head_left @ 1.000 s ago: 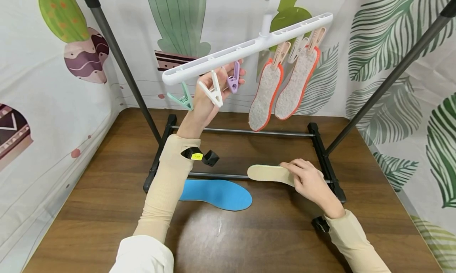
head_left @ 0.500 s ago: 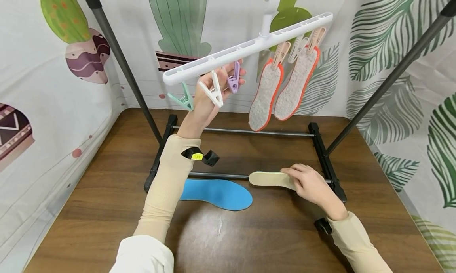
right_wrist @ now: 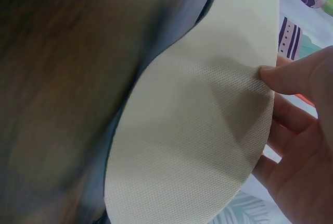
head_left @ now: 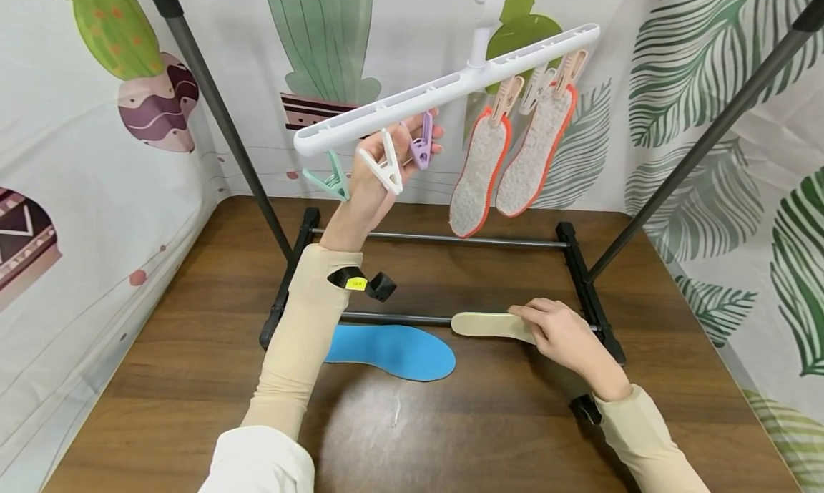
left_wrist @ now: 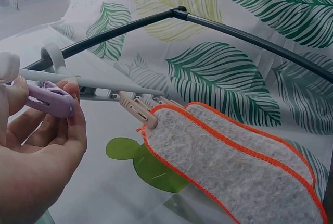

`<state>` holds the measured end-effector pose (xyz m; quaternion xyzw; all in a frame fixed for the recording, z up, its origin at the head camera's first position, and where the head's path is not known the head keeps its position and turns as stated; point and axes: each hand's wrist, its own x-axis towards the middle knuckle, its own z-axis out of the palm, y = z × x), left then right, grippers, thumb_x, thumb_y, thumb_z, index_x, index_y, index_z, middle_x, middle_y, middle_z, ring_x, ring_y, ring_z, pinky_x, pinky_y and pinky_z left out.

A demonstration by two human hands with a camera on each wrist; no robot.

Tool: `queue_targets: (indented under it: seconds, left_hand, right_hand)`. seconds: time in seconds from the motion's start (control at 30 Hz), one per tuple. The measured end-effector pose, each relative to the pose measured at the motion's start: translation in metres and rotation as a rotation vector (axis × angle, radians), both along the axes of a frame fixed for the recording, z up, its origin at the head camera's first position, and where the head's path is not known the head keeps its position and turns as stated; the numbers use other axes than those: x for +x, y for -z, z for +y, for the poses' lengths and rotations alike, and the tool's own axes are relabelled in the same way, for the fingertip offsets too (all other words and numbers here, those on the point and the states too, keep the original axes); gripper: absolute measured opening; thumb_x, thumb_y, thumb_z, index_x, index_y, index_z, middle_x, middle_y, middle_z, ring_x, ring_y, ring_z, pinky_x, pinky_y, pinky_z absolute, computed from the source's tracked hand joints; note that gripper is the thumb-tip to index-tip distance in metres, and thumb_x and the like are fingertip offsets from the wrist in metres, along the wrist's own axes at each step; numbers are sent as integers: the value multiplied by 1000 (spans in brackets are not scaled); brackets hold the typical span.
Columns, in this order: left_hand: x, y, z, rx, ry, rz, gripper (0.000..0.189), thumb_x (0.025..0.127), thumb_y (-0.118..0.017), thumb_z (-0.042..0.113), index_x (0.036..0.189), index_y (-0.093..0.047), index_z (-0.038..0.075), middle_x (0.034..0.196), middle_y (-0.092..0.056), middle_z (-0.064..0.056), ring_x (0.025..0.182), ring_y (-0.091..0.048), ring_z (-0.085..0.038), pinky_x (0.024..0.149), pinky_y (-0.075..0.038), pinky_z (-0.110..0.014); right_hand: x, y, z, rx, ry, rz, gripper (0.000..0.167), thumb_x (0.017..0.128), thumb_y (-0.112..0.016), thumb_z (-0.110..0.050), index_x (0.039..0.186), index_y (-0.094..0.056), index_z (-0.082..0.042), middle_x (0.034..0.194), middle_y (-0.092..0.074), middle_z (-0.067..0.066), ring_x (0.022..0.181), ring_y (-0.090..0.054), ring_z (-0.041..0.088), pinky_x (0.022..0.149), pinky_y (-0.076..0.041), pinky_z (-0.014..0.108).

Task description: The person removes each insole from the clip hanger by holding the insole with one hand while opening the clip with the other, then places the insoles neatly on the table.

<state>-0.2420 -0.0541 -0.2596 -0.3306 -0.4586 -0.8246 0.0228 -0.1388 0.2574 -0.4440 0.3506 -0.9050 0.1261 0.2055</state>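
My left hand (head_left: 380, 171) is raised under a white hanger bar (head_left: 444, 85) and pinches a purple clothespin (head_left: 422, 142), seen close in the left wrist view as the purple clothespin (left_wrist: 49, 99) between thumb and fingers. A white clothespin (head_left: 386, 165) and a green clothespin (head_left: 331, 178) hang beside that wrist. Low at the right, my right hand (head_left: 560, 335) pinches the edge of a cream insole (head_left: 486, 325); in the right wrist view the thumb lies on the face of the cream insole (right_wrist: 192, 114), the other fingers behind it. A blue insole (head_left: 393, 351) lies on the table.
Two grey felt insoles with orange edging, the left insole (head_left: 479, 178) and the right insole (head_left: 537, 153), hang from beige clothespins on the bar. The black rack's poles (head_left: 225, 121) rise on both sides. Its lower rails (head_left: 399, 318) cross the wooden table (head_left: 450, 436).
My right hand has moved slightly down and right, and the cream insole has tilted and lowered with it. The left hand stays on the purple clothespin.
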Motion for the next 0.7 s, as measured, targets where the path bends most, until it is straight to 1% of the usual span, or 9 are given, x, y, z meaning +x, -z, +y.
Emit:
queue_targets:
  seconds: [0.1, 0.2, 0.27, 0.3, 0.47, 0.53, 0.6, 0.67, 0.7]
  left_hand:
    - [-1, 1, 0, 1, -1, -1, 102, 71, -76, 54, 135, -41, -18, 117, -64, -10, 94, -66, -19, 92, -53, -31]
    - [-1, 2, 1, 0, -1, -5, 102, 71, -76, 54, 136, -41, -17, 119, -64, -11, 95, -66, -19, 93, -53, -31]
    - [-1, 1, 1, 2, 2, -9, 103, 71, -76, 54, 136, -40, -17, 118, -64, -11, 96, -66, -19, 93, -53, -31]
    - [-1, 1, 1, 2, 3, -10, 103, 71, -76, 54, 136, -41, -17, 119, -64, -13, 96, -66, -19, 93, -53, -31]
    - [-1, 1, 1, 3, 1, -11, 102, 71, -76, 54, 136, -41, -17, 116, -65, -12, 95, -66, -18, 93, -53, -30]
    - [-1, 0, 1, 3, -1, -12, 103, 71, -76, 54, 136, -41, -17, 114, -66, -8, 94, -66, -18, 92, -53, -30]
    - [-1, 0, 1, 3, -2, -13, 103, 70, -77, 54, 135, -41, -18, 113, -66, -8, 93, -66, -18, 92, -53, -29]
    - [-1, 0, 1, 2, -4, -14, 103, 70, -77, 55, 135, -42, -18, 112, -66, -8, 93, -67, -18, 91, -53, -29]
    - [-1, 0, 1, 1, -4, -15, 103, 70, -77, 55, 135, -42, -18, 112, -66, -8, 92, -67, -18, 91, -53, -29]
  right_hand:
    - [0, 1, 0, 2, 4, 16, 29, 80, -68, 4, 105, -73, -9, 89, -71, 2, 77, -65, 17, 63, -53, 31]
    - [1, 0, 0, -5, -1, 31, 27, 79, -71, 3, 103, -73, -9, 89, -72, 2, 82, -67, 19, 69, -56, 35]
    - [1, -1, -1, -17, -6, 37, 26, 78, -72, 3, 102, -74, -9, 88, -72, 1, 82, -66, 18, 69, -55, 34]
    - [1, -1, -1, -21, -10, 43, 27, 78, -72, 3, 101, -74, -9, 87, -72, 1, 81, -66, 17, 68, -55, 34]
    - [1, -2, -1, -37, -28, 61, 26, 76, -74, 3, 99, -74, -9, 85, -72, 0, 77, -65, 15, 66, -53, 32]
    - [3, -3, -1, -31, -25, 54, 26, 76, -75, 2, 99, -74, -9, 85, -73, 0, 77, -67, 15, 65, -54, 31]
    - [5, -6, -1, -15, -17, 31, 26, 77, -75, 2, 99, -75, -10, 87, -74, 0, 77, -69, 15, 64, -56, 31]
    - [8, -9, -1, -1, -7, -11, 26, 77, -75, 1, 100, -75, -11, 88, -75, 0, 75, -70, 12, 61, -55, 29]
    - [9, -12, -1, 5, -6, -43, 27, 77, -74, 2, 100, -75, -11, 88, -75, 1, 70, -67, 8, 58, -54, 26]
